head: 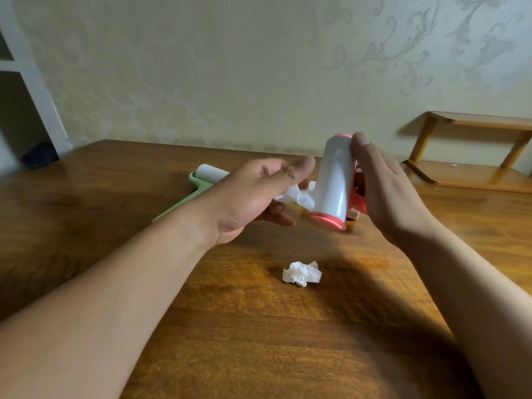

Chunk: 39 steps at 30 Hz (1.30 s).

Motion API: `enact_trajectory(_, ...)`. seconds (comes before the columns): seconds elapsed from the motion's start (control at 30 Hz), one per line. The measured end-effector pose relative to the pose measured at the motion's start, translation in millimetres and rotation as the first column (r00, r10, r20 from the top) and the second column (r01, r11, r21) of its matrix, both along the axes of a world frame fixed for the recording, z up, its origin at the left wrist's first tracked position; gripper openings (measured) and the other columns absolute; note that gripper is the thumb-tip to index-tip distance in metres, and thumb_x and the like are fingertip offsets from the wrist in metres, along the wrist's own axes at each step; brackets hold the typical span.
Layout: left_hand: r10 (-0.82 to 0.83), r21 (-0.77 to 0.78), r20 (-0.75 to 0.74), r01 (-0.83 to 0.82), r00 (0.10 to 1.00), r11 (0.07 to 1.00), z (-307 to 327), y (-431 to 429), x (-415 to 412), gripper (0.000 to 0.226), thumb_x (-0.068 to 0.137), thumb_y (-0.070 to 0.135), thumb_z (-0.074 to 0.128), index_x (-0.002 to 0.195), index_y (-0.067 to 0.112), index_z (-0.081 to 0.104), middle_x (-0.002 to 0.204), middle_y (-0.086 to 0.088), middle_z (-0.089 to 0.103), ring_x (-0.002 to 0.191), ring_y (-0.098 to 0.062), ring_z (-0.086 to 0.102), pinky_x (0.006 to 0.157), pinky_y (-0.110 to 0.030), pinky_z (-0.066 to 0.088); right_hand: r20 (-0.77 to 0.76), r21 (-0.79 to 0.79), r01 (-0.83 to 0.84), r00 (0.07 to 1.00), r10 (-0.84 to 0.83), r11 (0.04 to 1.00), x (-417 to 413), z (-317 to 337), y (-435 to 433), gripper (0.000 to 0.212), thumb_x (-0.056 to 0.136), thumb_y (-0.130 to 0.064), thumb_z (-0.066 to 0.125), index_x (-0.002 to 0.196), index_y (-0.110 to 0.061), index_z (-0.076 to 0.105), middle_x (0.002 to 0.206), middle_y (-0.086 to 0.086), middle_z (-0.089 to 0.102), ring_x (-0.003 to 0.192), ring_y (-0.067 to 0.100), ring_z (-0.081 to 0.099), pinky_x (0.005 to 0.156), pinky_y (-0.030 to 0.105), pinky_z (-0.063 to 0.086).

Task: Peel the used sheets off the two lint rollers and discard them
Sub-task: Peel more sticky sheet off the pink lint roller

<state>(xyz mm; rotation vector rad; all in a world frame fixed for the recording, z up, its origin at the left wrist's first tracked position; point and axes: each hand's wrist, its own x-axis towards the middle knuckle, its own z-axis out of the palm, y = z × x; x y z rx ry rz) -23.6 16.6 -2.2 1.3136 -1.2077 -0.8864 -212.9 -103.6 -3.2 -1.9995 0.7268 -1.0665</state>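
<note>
A lint roller with red end caps (pixel 335 180) is held above the wooden table (pixel 259 326), tilted nearly upright. My right hand (pixel 385 194) grips it from the right, thumb near the top cap, fingers hidden behind. My left hand (pixel 256 194) is just left of the roller and pinches a crumpled white sheet (pixel 296 197) that still reaches the roller's lower part. A green lint roller (pixel 201 180) lies on the table behind my left hand, partly hidden. A balled-up white sheet (pixel 301 272) lies on the table in front.
A small wooden shelf stand (pixel 472 156) sits at the table's far right against the wallpapered wall. A dark object (pixel 40 158) lies at the far left beside a white frame. A small light wooden block (pixel 353 216) shows behind the roller's lower cap.
</note>
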Motion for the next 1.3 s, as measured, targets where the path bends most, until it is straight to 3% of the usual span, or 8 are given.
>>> enact_trajectory(0.17,-0.165,0.067,0.220,0.154,0.961,0.986,5,7,9,0.028,0.089,0.041,0.077,0.079,0.017,0.068,0.061,0.016,0.058,0.061,0.002,0.053,0.071,-0.008,0.047,-0.048,0.025,0.012,0.999,-0.011,1.000,-5,2,-4,0.083,0.102,-0.082,0.025,0.108,-0.008,0.061,0.088,0.030,0.052,0.072,0.018,0.064,0.063,0.027,0.054)
enact_trajectory(0.33,-0.133,0.025,0.194,0.131,0.972,0.991,5,9,8,0.025,0.100,0.018,0.070,0.075,0.017,0.064,0.078,-0.007,0.056,0.084,-0.027,0.048,0.088,-0.033,0.042,-0.054,0.044,-0.004,0.999,0.006,0.999,-6,0,-7,0.055,0.103,-0.082,0.025,0.102,-0.040,0.060,0.103,0.014,0.068,0.091,0.023,0.077,0.076,0.031,0.064)
enact_trajectory(0.57,-0.033,-0.013,0.029,0.034,0.999,0.999,4,9,5,0.040,0.102,-0.001,0.062,0.067,0.020,0.056,0.134,-0.044,0.059,0.113,-0.032,0.064,0.093,-0.035,0.056,-0.015,0.037,0.012,1.000,-0.011,0.999,-9,1,-13,0.045,0.102,-0.080,0.029,0.105,-0.046,0.058,0.109,-0.001,0.067,0.091,0.003,0.075,0.062,0.016,0.059)
enact_trajectory(0.7,-0.021,-0.046,-0.089,0.016,0.996,0.999,0,4,11,0.042,0.102,-0.004,0.060,0.067,0.017,0.055,0.122,-0.031,0.076,0.108,-0.024,0.079,0.086,-0.031,0.065,-0.013,0.034,0.008,1.000,-0.008,0.999,-7,-3,-18,0.045,0.104,-0.080,0.029,0.100,-0.045,0.058,0.110,0.006,0.069,0.106,0.026,0.073,0.091,0.045,0.062)
enact_trajectory(0.8,0.010,-0.046,-0.201,-0.019,0.980,0.999,1,2,16,0.042,0.105,0.000,0.059,0.067,0.017,0.059,0.117,-0.023,0.081,0.105,-0.029,0.082,0.087,-0.038,0.067,0.018,0.074,0.013,1.000,-0.014,0.997,-7,-5,-24,0.054,0.102,-0.076,0.032,0.101,-0.029,0.060,0.099,0.022,0.061,0.094,0.030,0.069,0.083,0.054,0.061)
enact_trajectory(0.93,0.103,-0.043,-0.326,-0.123,0.940,0.991,4,1,23,0.018,0.106,0.008,0.060,0.088,0.013,0.057,0.099,-0.021,0.077,0.092,-0.037,0.083,0.095,-0.053,0.066,0.055,0.128,0.017,0.998,-0.024,0.992,-8,-5,-32,0.058,0.095,-0.063,0.030,0.105,-0.015,0.061,0.089,0.021,0.059,0.082,0.021,0.065,0.072,0.040,0.054)
enact_trajectory(1.1,0.101,-0.035,-0.040,-0.103,0.994,0.994,3,4,15,0.008,0.109,0.011,0.060,0.102,0.015,0.056,0.084,-0.007,0.058,0.058,-0.011,0.061,0.070,-0.037,0.063,0.027,0.121,0.065,0.997,-0.068,0.991,-8,-5,-32,0.053,0.092,-0.063,0.028,0.100,-0.024,0.063,0.091,0.010,0.056,0.086,0.032,0.060,0.077,0.045,0.050)
enact_trajectory(1.3,-0.192,0.359,0.504,-0.003,0.842,0.933,-4,-1,-21,0.028,0.114,0.033,0.050,0.091,0.030,0.067,0.087,0.005,0.058,0.101,-0.014,0.066,0.086,-0.033,0.051,0.028,0.076,0.115,0.993,-0.118,0.990,-6,-2,-28,0.048,0.084,-0.064,0.027,0.088,-0.023,0.051,0.083,0.008,0.044,0.074,0.022,0.049,0.068,0.042,0.042)
